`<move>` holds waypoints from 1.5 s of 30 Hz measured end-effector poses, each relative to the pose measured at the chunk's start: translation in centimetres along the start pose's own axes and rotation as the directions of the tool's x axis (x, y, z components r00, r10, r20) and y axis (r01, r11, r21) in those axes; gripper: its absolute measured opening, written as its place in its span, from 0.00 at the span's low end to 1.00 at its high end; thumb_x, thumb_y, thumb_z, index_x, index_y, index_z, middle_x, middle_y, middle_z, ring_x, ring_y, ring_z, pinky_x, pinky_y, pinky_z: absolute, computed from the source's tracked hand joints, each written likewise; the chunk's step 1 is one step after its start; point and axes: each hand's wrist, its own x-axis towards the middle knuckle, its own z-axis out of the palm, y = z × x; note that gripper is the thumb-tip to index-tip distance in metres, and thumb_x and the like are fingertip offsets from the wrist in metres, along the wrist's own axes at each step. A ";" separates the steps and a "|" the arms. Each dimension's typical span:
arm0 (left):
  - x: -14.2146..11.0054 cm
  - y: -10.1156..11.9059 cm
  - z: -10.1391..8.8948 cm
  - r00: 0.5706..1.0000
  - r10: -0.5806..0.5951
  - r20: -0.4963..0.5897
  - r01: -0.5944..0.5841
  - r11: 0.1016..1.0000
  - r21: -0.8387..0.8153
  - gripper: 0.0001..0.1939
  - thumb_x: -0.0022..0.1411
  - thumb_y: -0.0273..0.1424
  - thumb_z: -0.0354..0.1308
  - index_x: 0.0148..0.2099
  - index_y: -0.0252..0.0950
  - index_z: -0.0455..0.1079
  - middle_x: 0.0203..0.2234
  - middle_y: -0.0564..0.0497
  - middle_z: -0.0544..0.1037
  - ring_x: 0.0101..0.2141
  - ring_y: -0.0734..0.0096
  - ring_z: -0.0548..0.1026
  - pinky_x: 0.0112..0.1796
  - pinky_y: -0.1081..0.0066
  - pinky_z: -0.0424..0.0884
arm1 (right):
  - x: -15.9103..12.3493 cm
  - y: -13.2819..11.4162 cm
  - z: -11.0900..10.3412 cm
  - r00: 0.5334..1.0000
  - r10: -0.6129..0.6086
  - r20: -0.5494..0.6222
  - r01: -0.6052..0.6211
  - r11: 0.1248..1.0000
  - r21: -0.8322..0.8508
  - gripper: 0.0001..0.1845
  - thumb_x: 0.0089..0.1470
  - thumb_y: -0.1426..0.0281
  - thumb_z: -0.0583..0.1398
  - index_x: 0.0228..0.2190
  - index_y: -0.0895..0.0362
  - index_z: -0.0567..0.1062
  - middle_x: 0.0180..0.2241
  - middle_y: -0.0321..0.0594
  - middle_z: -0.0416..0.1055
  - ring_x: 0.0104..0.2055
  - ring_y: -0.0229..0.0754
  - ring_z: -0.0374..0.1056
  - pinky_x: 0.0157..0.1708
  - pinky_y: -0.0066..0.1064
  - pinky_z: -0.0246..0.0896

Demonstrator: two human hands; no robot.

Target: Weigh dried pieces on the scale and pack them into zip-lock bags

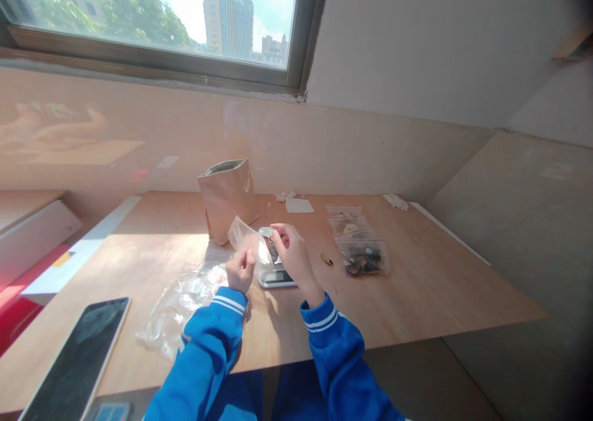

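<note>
My left hand (240, 271) is closed on the edge of a clear plastic zip bag (246, 238), which stands tilted with its mouth toward my right hand. The fingers of my right hand (291, 248) are pinched together beside the bag's opening, at a small greyish piece (265, 231) whose kind I cannot make out. Beneath both hands sits a small digital scale (277, 277), its platform mostly hidden by the bag and my right hand. On the table to the right of the scale lies a small brown, curved piece (327, 259).
A brown paper bag (227, 201) stands open behind my left hand. Filled zip bags (364, 257) lie in a row at right. Loose clear plastic bags (185, 303) spread at left, near a large phone or tablet (78, 359). White paper (299, 206) lies at the back.
</note>
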 end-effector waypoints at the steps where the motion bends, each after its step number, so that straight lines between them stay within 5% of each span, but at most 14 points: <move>1: 0.0 0.1 0.0 1.000 -0.004 -0.010 0.004 1.000 -0.004 0.21 0.62 0.40 0.48 0.20 0.39 0.52 0.13 0.59 0.53 0.17 0.78 0.55 0.21 0.75 0.54 | -0.2 1.0 0.1 1.000 -0.013 -0.019 0.012 0.999 -0.044 0.13 0.62 0.68 0.52 0.42 0.56 0.75 0.39 0.44 0.73 0.40 0.43 0.69 0.42 0.35 0.66; 5: -0.1 0.4 0.0 0.999 -0.050 -0.017 0.050 0.998 -0.026 0.20 0.62 0.40 0.48 0.20 0.39 0.52 0.13 0.59 0.54 0.17 0.77 0.55 0.22 0.74 0.54 | -1.5 4.8 1.2 0.996 -0.059 0.068 0.077 0.948 -0.309 0.15 0.60 0.68 0.55 0.47 0.54 0.74 0.50 0.50 0.67 0.54 0.53 0.62 0.55 0.48 0.59; 10: -0.2 0.7 -0.1 0.996 -0.084 -0.006 0.084 0.996 -0.005 0.21 0.61 0.42 0.49 0.20 0.39 0.51 0.13 0.58 0.54 0.17 0.77 0.55 0.23 0.74 0.55 | -2.9 7.0 2.9 0.985 -0.058 0.161 0.127 0.878 -0.461 0.22 0.56 0.65 0.61 0.53 0.50 0.70 0.59 0.52 0.58 0.61 0.60 0.54 0.57 0.54 0.56; 18: -0.2 0.9 -0.2 0.994 -0.109 -0.018 0.109 0.994 -0.009 0.20 0.60 0.42 0.48 0.20 0.39 0.52 0.13 0.58 0.55 0.18 0.76 0.56 0.23 0.74 0.55 | -2.8 7.1 2.1 0.992 -0.066 0.112 0.105 0.912 -0.397 0.17 0.56 0.76 0.56 0.46 0.51 0.74 0.46 0.47 0.68 0.50 0.52 0.61 0.52 0.47 0.62; 28: -0.3 0.6 0.0 0.990 -0.135 -0.032 0.134 0.991 -0.019 0.20 0.61 0.42 0.48 0.20 0.39 0.52 0.13 0.58 0.54 0.18 0.76 0.56 0.23 0.74 0.55 | -2.1 7.4 0.7 0.996 -0.074 0.043 0.082 0.969 -0.234 0.18 0.58 0.79 0.50 0.44 0.53 0.74 0.45 0.46 0.66 0.52 0.48 0.65 0.54 0.42 0.62; 38: -0.2 0.7 -0.1 0.987 -0.159 -0.029 0.158 0.987 -0.022 0.20 0.60 0.42 0.49 0.20 0.39 0.52 0.13 0.58 0.54 0.18 0.76 0.55 0.23 0.74 0.54 | -0.1 2.5 -0.5 0.998 0.015 -0.065 -0.004 0.985 0.174 0.11 0.54 0.72 0.57 0.40 0.55 0.74 0.44 0.44 0.74 0.49 0.45 0.70 0.52 0.40 0.65; 42: -0.3 0.4 0.0 0.988 -0.153 -0.032 0.152 0.988 -0.023 0.20 0.60 0.42 0.49 0.21 0.39 0.53 0.14 0.58 0.55 0.19 0.76 0.55 0.23 0.74 0.54 | 0.8 -0.8 -0.9 1.000 0.014 0.016 -0.019 0.926 0.378 0.11 0.53 0.71 0.58 0.41 0.56 0.74 0.46 0.43 0.75 0.49 0.43 0.71 0.52 0.36 0.66; 45: -0.4 0.2 0.1 0.988 -0.153 -0.025 0.152 0.988 -0.036 0.19 0.61 0.41 0.49 0.21 0.38 0.54 0.14 0.59 0.55 0.18 0.77 0.55 0.23 0.74 0.54 | 1.0 -2.4 -1.4 0.983 -0.026 0.183 -0.042 0.933 0.357 0.12 0.53 0.71 0.58 0.41 0.55 0.74 0.44 0.40 0.76 0.46 0.41 0.72 0.47 0.32 0.67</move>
